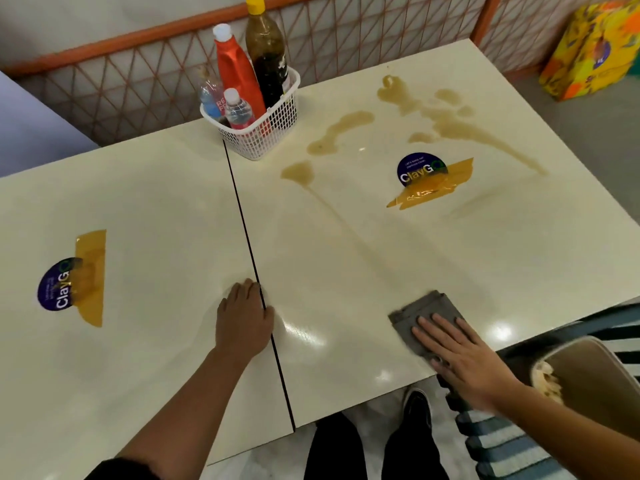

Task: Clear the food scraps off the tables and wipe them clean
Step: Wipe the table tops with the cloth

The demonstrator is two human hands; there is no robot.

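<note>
Head view: nearest, below the table edge, are the person's legs and a shoe [417,407]. To the right a tan container [595,368] holds pale bits [548,377] that look like scraps, probably kept there for what comes off the tables.

The left hand [242,323] lies palm down on the left table [138,202], right at the seam [249,244]. It holds nothing, its fingers relaxed; it looks like a brace for a long reach. The right hand [464,358] presses a grey cloth [424,311] onto the near edge of the right table [363,271]. Its fingers are straight and spread, so it pushes down on the cloth and does not clutch it. The spread probably keeps the folded cloth flat over a wide path.

Wiping is under way but far from done. The near part of the right table is glossy with faint smears. A thin brown streak [329,209] runs up from there to the spill [440,126], several brown puddles across the far half, well apart from the cloth. A round sticker [420,173] under yellow tape sits between the puddles and the wiped area; the tape edges may catch the cloth. The left table has its own sticker [59,285] and no visible mess.

At the far end of the seam a basket [273,133] of bottles [239,74] stands mostly on the right table, just beside the nearest puddle, so it may need shifting. Behind it are a lattice [121,84] and, far right, a yellow bag [595,46].
</note>
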